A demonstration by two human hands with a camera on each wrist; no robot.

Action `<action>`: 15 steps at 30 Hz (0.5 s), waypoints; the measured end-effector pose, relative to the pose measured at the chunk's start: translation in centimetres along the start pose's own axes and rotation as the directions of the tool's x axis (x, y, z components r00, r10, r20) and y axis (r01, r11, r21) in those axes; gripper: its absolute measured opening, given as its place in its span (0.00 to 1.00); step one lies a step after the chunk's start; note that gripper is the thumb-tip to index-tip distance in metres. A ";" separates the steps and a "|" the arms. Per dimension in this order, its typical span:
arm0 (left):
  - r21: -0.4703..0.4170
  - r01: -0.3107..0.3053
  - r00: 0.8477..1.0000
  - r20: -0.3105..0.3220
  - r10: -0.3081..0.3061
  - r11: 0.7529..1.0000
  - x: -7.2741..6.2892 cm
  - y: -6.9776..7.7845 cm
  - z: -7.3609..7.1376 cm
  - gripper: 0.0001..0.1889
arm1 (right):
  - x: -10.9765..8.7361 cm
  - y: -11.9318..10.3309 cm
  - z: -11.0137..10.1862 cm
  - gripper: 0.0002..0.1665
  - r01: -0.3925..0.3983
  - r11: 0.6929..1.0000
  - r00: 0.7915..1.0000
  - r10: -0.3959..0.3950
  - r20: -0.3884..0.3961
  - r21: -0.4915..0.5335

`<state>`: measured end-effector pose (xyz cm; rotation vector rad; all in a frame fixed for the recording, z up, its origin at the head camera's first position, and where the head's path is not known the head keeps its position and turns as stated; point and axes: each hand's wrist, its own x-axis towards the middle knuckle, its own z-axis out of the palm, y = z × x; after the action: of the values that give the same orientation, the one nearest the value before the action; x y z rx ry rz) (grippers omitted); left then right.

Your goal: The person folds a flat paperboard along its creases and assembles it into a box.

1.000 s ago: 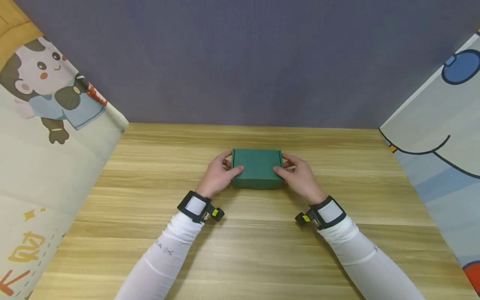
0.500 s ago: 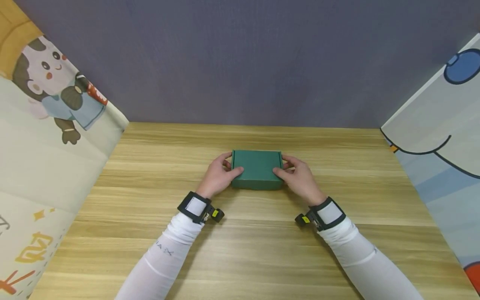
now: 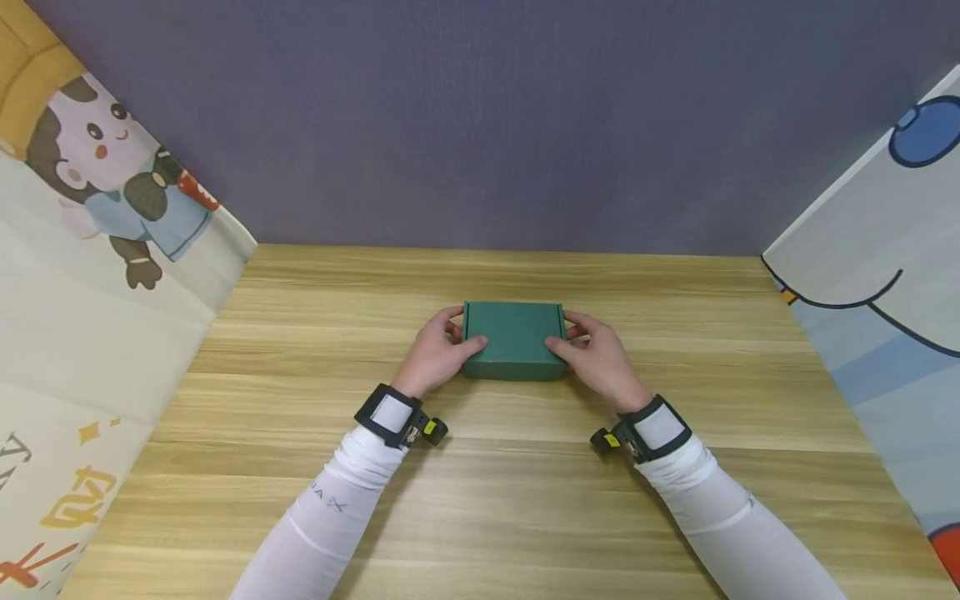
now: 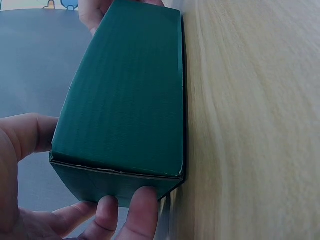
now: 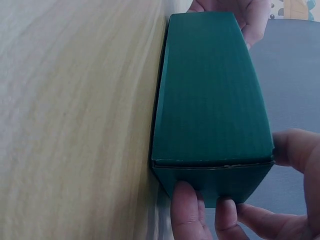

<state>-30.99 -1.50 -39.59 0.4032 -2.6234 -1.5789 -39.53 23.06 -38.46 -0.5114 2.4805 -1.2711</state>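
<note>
A closed green cardboard box (image 3: 513, 333) lies flat at the table's middle, its front face toward me. My left hand (image 3: 438, 350) grips its left end, thumb on the lid and the other fingers against the side. On the opposite end my right hand (image 3: 596, 354) holds it the same way, thumb over the lid's right edge. In the left wrist view the fingertips (image 4: 142, 210) press the end panel of the box (image 4: 125, 95). The right wrist view shows the box (image 5: 210, 95) close along the wood, with fingertips (image 5: 185, 205) on its other end.
The wood-grain table (image 3: 517, 500) spreads around the box. A dark grey-blue wall panel (image 3: 510, 125) rises behind the table's far edge. Cartoon-printed sheets stand at the left (image 3: 112, 333) and right (image 3: 892, 333). Both wrists wear black straps with small cameras.
The box sits very slightly lower in the head view than a second ago. Both hands keep the same hold. The printed sheet at the left has shifted a little to the right.
</note>
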 end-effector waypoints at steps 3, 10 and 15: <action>-0.003 0.001 1.000 0.002 -0.001 1.000 0.0 -0.1 0.0 0.36 | -0.1 0.0 0.0 0.40 -0.011 1.000 1.000 0.011 -0.006 -0.010; -0.005 -0.008 1.000 0.012 0.008 1.000 0.0 -0.1 0.0 0.36 | -0.1 0.1 0.1 0.40 0.000 0.999 1.000 0.000 -0.001 -0.033; 0.012 -0.024 0.999 0.023 0.023 1.000 -0.1 0.0 -0.2 0.36 | -0.1 0.2 0.0 0.40 0.004 1.000 1.000 -0.004 0.007 -0.025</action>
<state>-30.91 -1.60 -39.48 0.3561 -2.6451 -1.5708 -39.45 23.20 -38.66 -0.5263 2.4935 -1.2389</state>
